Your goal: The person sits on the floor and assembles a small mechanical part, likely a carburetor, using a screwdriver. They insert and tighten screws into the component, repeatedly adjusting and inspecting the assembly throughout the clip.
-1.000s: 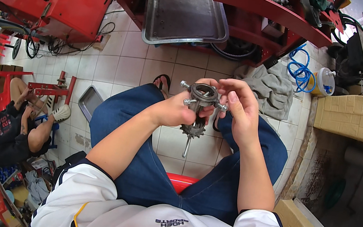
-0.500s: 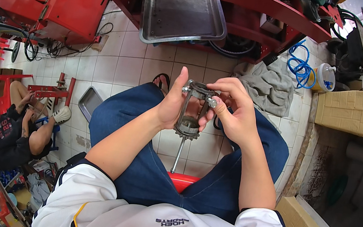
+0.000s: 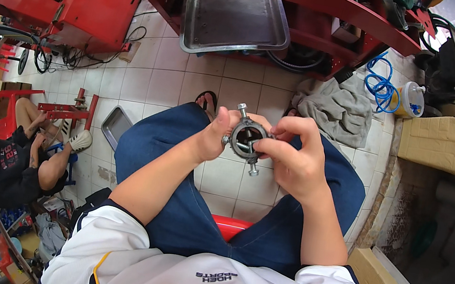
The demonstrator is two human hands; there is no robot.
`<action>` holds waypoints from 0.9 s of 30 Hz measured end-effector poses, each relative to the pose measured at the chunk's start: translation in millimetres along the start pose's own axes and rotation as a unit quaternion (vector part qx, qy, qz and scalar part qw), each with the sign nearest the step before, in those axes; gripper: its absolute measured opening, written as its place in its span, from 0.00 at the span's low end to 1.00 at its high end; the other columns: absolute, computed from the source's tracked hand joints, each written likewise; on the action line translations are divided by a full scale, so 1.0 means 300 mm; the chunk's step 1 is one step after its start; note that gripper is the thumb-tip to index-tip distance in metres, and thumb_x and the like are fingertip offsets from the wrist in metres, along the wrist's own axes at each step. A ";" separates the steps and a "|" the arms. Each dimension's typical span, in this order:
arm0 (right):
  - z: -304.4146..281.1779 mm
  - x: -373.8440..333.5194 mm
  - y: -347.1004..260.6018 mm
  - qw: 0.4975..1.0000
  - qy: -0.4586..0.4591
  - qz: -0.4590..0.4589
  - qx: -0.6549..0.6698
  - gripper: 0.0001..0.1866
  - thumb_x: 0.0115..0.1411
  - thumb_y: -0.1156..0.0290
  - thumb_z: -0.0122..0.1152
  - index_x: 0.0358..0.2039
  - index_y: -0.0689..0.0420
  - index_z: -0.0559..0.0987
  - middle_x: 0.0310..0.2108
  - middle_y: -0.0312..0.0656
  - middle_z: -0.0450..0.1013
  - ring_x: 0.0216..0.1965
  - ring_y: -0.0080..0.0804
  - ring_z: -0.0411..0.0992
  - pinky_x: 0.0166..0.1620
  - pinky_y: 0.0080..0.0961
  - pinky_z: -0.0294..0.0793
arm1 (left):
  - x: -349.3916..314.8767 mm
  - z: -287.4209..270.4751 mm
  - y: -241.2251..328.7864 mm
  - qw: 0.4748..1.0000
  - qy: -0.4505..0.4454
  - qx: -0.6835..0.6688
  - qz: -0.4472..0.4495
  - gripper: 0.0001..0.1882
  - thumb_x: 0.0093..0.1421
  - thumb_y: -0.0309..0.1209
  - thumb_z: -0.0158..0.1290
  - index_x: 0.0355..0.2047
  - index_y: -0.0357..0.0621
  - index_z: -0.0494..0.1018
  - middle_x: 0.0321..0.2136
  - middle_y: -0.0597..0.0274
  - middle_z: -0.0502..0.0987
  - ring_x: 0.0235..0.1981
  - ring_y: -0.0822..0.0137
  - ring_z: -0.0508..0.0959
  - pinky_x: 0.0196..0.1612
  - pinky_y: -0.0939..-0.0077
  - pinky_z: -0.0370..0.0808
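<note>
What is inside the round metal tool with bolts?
A shiny rod shows inside the round metal tool; right-hand fingers cover part of its rim, and the dark bottom is unclear.

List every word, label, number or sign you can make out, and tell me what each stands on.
White shirt: dark lettering on the chest, upside down in the picture; legible, but not copied out here.
Co-worker's black shirt: reddish and pale print; also not copied out, its smaller parts too blurred to read.
Metal part at the hands: no lettering can be made out.
Any other markings: too small or blurred to read.
</note>
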State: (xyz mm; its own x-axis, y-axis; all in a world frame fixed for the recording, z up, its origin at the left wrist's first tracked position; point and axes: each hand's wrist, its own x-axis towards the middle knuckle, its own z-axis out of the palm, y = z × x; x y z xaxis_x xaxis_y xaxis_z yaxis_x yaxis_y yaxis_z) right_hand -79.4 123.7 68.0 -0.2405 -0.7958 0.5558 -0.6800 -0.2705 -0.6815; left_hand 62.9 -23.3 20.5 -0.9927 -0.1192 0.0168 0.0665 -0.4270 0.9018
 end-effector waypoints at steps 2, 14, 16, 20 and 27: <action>0.012 -0.003 -0.014 1.000 0.014 -0.010 0.016 0.19 0.39 0.84 0.72 0.33 0.51 0.84 0.41 0.37 0.69 0.32 0.31 0.69 0.32 0.26 0.72 | -0.017 0.015 0.007 1.000 0.020 0.002 0.024 0.60 0.57 0.80 0.19 0.48 0.33 0.76 0.39 0.54 0.80 0.42 0.64 0.80 0.47 0.70 0.77; 0.013 -0.004 0.013 0.983 -0.015 0.133 0.122 0.12 0.54 0.81 0.70 0.41 0.59 0.84 0.39 0.42 0.75 0.34 0.28 0.76 0.36 0.22 0.77 | -0.018 0.006 0.046 0.993 0.117 0.001 -0.034 0.64 0.52 0.84 0.15 0.38 0.31 0.76 0.28 0.51 0.80 0.25 0.64 0.80 0.27 0.74 0.77; 0.042 -0.003 0.025 0.970 0.024 0.171 0.170 0.12 0.55 0.79 0.70 0.41 0.59 0.85 0.37 0.41 0.76 0.35 0.28 0.76 0.36 0.22 0.77 | 0.001 -0.007 0.052 0.995 0.100 0.000 -0.030 0.63 0.53 0.83 0.15 0.37 0.32 0.76 0.27 0.52 0.80 0.23 0.64 0.79 0.26 0.74 0.77; 0.035 0.002 0.058 0.963 0.004 0.202 0.179 0.13 0.60 0.77 0.68 0.46 0.62 0.84 0.42 0.40 0.74 0.38 0.21 0.74 0.39 0.15 0.73 | 0.027 -0.029 0.081 0.989 0.141 0.010 -0.049 0.61 0.55 0.81 0.12 0.35 0.33 0.76 0.24 0.53 0.79 0.22 0.66 0.78 0.26 0.75 0.76; 0.065 0.010 0.070 0.956 0.052 0.202 0.204 0.12 0.59 0.76 0.67 0.44 0.61 0.84 0.36 0.43 0.78 0.36 0.27 0.78 0.39 0.22 0.78 | 0.037 -0.034 0.075 0.985 0.161 -0.045 -0.048 0.58 0.59 0.78 0.13 0.33 0.33 0.75 0.22 0.52 0.76 0.22 0.62 0.74 0.27 0.69 0.72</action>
State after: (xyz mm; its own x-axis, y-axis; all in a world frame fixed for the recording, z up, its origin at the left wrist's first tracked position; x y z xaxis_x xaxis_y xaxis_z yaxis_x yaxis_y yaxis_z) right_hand -80.7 105.2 46.1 -0.5090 -0.8273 0.2377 -0.1954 -0.1579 -0.9679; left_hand 54.3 -43.3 36.6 -0.9127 -0.3464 -0.2168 -0.0025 -0.5257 0.8507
